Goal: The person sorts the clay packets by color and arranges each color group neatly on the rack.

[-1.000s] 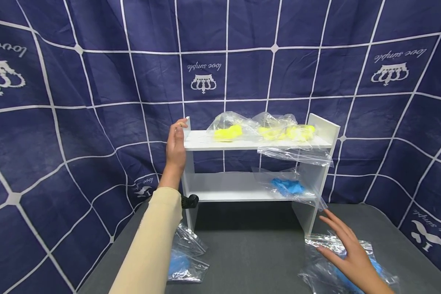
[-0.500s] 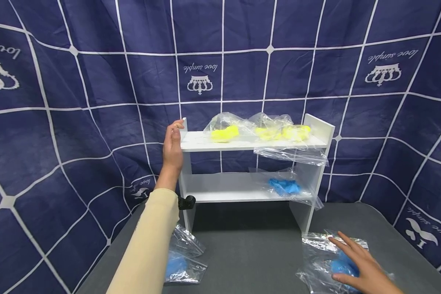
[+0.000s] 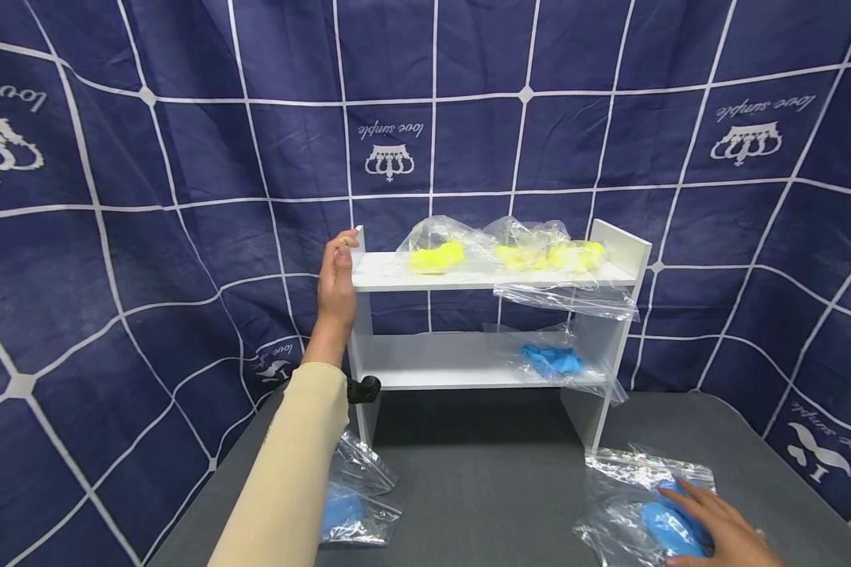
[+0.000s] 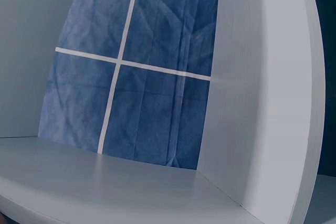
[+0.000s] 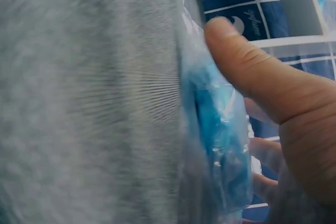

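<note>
In the head view, my left hand (image 3: 336,287) grips the left side panel of a white two-tier shelf (image 3: 432,279), its fingers bent at the panel's upper edge. The left wrist view looks into the shelf (image 4: 286,103), and nearly all of that hand is out of it. At the lower right, my right hand (image 3: 723,528) is spread over a clear zip bag (image 3: 613,504) with something bright blue inside. The right wrist view has the thumb (image 5: 247,61) and fingers (image 5: 268,153) loosely bent beside the bag (image 5: 223,150); whether they touch it I cannot tell.
Clear bags with yellow contents (image 3: 436,257) lie on the top board. On the lower board sits a bag with a crumpled blue thing (image 3: 553,360). More zip bags (image 3: 362,516) lie left on the dark grey table (image 3: 482,496). A navy checked cloth (image 3: 482,150) hangs behind.
My right hand has come down and right from beside the shelf's right side to the blue-filled zip bag on the table. The left hand keeps its place on the shelf.
</note>
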The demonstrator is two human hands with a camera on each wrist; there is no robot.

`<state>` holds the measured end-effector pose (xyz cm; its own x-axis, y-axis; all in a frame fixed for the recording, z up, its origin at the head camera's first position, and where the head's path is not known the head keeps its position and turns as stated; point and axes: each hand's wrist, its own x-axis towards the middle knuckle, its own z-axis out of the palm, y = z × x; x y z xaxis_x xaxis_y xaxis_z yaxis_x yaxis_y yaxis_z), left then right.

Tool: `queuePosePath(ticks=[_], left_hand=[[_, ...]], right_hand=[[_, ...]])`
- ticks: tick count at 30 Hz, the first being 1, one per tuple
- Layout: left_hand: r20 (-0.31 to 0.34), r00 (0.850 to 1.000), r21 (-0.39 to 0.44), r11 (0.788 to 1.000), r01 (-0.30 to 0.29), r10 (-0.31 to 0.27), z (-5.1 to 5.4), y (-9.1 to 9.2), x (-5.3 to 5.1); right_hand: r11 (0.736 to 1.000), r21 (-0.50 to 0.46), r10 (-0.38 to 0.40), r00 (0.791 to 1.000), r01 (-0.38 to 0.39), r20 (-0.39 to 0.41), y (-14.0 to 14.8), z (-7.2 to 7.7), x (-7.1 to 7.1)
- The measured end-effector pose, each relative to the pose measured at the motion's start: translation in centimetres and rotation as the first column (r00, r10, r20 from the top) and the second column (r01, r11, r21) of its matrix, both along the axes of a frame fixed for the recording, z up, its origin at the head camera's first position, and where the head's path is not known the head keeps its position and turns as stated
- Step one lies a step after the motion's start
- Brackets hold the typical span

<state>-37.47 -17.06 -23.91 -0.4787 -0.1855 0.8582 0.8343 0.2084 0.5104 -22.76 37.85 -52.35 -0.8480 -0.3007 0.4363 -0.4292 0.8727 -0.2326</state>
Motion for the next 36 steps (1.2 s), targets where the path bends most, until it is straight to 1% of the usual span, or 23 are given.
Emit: queuePosePath(ticks=[2, 5, 7, 9, 12, 15, 19, 20, 21, 22, 25, 27, 29, 30, 31, 33, 36], left_hand=[[0.000, 1.000, 0.005, 1.000, 0.001, -0.001, -0.4, -0.3, -0.9], [-0.007, 1.000, -0.001, 1.000, -0.001, 0.001, -0.5, -0.3, -1.0], [-0.013, 1.000, -0.004, 1.000, -0.001, 0.001, -0.5, -0.4, -1.0], [-0.018, 1.000, -0.010, 1.000, 0.000, 0.000, -0.5, -0.5, -1.1], [-0.015, 1.000, -0.014, 1.000, -0.004, 0.004, -0.4, -0.5, -1.1], [-0.017, 1.000, -0.013, 1.000, -0.006, 0.006, -0.4, -0.5, -1.1], [-0.021, 1.000, -0.016, 1.000, -0.013, 0.013, -0.5, -0.5, -1.1], [-0.021, 1.000, -0.015, 1.000, -0.014, 0.014, -0.5, -0.5, -1.1], [-0.022, 1.000, -0.013, 1.000, -0.012, 0.011, -0.5, -0.5, -1.1], [-0.021, 1.000, -0.011, 1.000, -0.011, 0.010, -0.5, -0.5, -1.1], [-0.016, 1.000, 0.000, 1.000, 0.004, -0.004, -0.5, -0.4, -1.1], [-0.012, 1.000, 0.002, 1.000, 0.010, -0.010, -0.6, -0.3, -1.1], [-0.007, 1.000, -0.001, 1.000, 0.010, -0.010, -0.6, -0.3, -1.1], [-0.005, 1.000, -0.003, 1.000, 0.009, -0.009, -0.6, -0.3, -1.1], [-0.004, 1.000, -0.006, 1.000, 0.006, -0.006, -0.5, -0.4, -1.1], [-0.001, 1.000, -0.011, 1.000, -0.001, 0.001, -0.5, -0.4, -1.0], [0.001, 1.000, -0.013, 1.000, -0.005, 0.005, -0.5, -0.5, -0.9]], right_hand=[[1.000, 0.016, -0.013, 1.000, 0.013, 0.002, 0.3, -0.6, -0.1], [0.998, 0.035, -0.060, 0.998, 0.060, 0.022, 0.2, -0.8, 0.1], [0.997, 0.033, -0.069, 0.998, 0.069, 0.008, 0.1, -0.7, 0.2], [0.996, 0.037, -0.076, 0.997, 0.075, 0.018, 0.2, -0.4, 0.2], [0.996, 0.048, -0.082, 0.994, 0.079, 0.074, 0.2, 0.2, 0.2], [0.991, 0.088, -0.107, 0.992, 0.100, 0.074, -0.1, 0.5, 0.3], [0.985, 0.100, -0.136, 0.990, 0.139, -0.032, -0.6, 0.7, 0.4], [0.985, 0.096, -0.142, 0.989, 0.146, -0.046, -0.7, 0.7, 0.4], [0.986, 0.086, -0.141, 0.988, 0.145, -0.060, -0.8, 0.8, 0.4], [0.987, 0.076, -0.131, 0.987, 0.138, -0.096, -1.0, 0.8, 0.4], [0.996, 0.048, -0.065, 0.980, 0.075, -0.189, -1.2, 0.7, 0.2], [0.999, 0.029, -0.012, 0.964, 0.021, -0.264, -1.5, 0.6, 0.0], [0.999, 0.014, 0.039, 0.948, -0.036, -0.316, -1.8, 0.5, -0.2], [0.999, 0.012, 0.050, 0.938, -0.049, -0.342, -2.0, 0.5, -0.3], [0.998, 0.013, 0.057, 0.933, -0.056, -0.354, -2.2, 0.5, -0.3], [0.998, 0.027, 0.059, 0.931, -0.053, -0.360, -2.6, 0.5, -0.4], [0.998, 0.057, 0.049, 0.945, -0.032, -0.324, -3.0, 0.5, -0.4]])
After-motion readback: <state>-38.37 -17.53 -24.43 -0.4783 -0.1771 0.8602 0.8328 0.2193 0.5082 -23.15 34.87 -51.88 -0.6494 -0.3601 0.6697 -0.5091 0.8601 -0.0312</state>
